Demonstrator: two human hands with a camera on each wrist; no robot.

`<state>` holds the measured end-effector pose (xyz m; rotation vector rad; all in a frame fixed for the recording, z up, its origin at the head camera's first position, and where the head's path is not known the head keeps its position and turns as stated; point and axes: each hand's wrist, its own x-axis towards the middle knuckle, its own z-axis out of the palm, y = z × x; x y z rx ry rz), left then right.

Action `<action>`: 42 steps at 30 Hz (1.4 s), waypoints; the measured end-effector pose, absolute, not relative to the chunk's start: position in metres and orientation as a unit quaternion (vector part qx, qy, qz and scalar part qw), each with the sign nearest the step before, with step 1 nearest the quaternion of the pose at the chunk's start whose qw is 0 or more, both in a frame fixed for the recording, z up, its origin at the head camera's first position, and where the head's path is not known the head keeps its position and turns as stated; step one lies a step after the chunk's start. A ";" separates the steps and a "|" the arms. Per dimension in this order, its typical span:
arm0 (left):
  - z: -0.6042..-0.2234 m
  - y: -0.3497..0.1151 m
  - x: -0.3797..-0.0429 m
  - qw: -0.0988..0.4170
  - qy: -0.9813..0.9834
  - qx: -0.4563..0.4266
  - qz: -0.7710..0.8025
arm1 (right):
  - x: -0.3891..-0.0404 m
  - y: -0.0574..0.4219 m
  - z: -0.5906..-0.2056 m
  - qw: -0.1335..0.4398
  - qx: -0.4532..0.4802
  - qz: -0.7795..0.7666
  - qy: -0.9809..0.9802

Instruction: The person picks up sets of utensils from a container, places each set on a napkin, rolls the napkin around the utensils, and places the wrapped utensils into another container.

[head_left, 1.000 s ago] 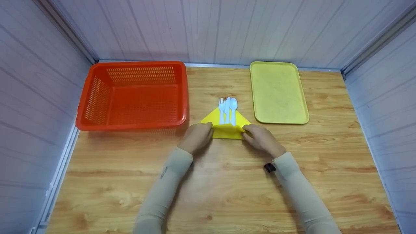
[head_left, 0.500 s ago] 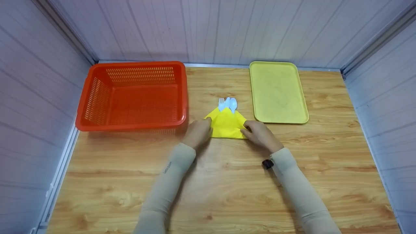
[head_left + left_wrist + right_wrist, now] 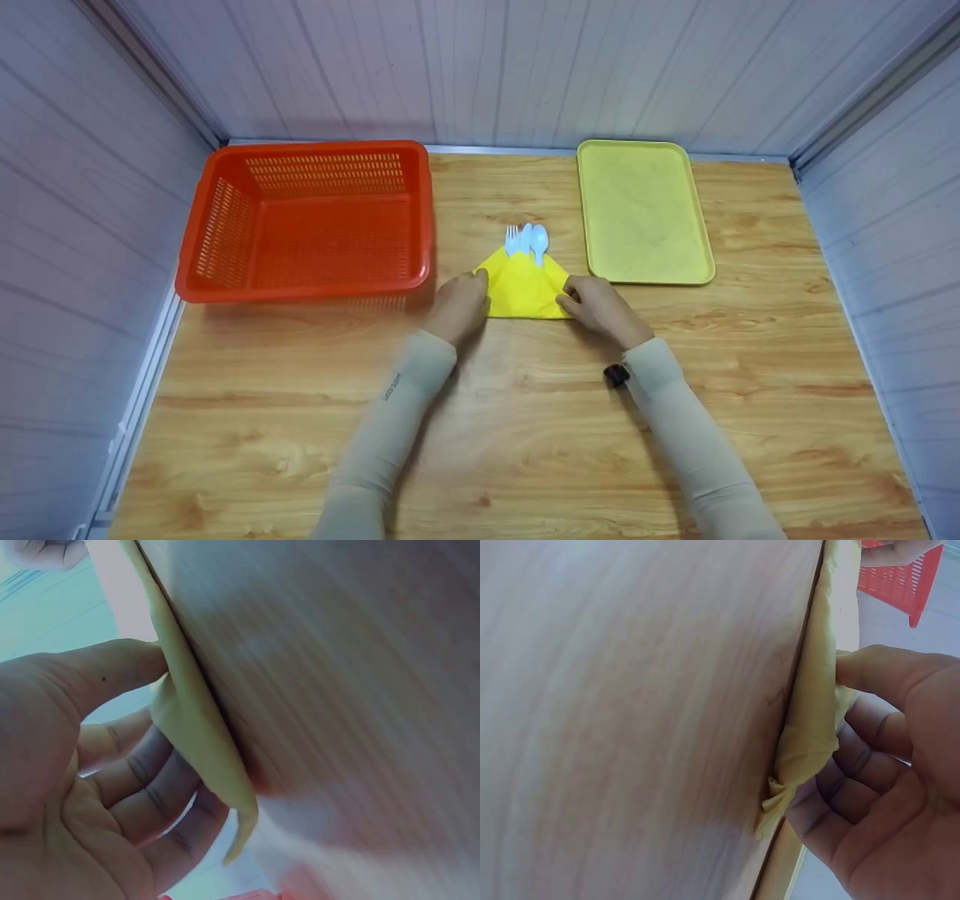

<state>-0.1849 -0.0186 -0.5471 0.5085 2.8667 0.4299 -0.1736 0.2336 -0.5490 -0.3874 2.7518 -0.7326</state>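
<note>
1. L hand (image 3: 460, 306): thumb + fingers pinching L side of folded yellow cloth (image 3: 523, 291).
2. R hand (image 3: 601, 309): same grip, R side.
3. Cloth btwn hands on wooden worktop (image 3: 517, 435).
4. Pale fork (image 3: 511, 241), knife (image 3: 526, 238) & spoon (image 3: 539, 240) side by side, heads out past cloth's far edge, lower parts covered.
5. Red basket (image 3: 337, 289): beyond L hand, to L.
6. Yellow tray (image 3: 645, 214): flat, just beyond R hand, R of cutlery.

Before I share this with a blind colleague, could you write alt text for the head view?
A person's left hand and right hand hold the sides of a folded yellow cloth, with a pale fork, knife and spoon showing at its far edge. On the wooden table, a red basket stands left and a yellow tray lies right.
</note>
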 end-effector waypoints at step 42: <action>-0.550 0.024 -0.144 0.050 0.942 0.325 0.068 | -0.165 0.207 -0.554 0.040 -0.158 -0.231 0.959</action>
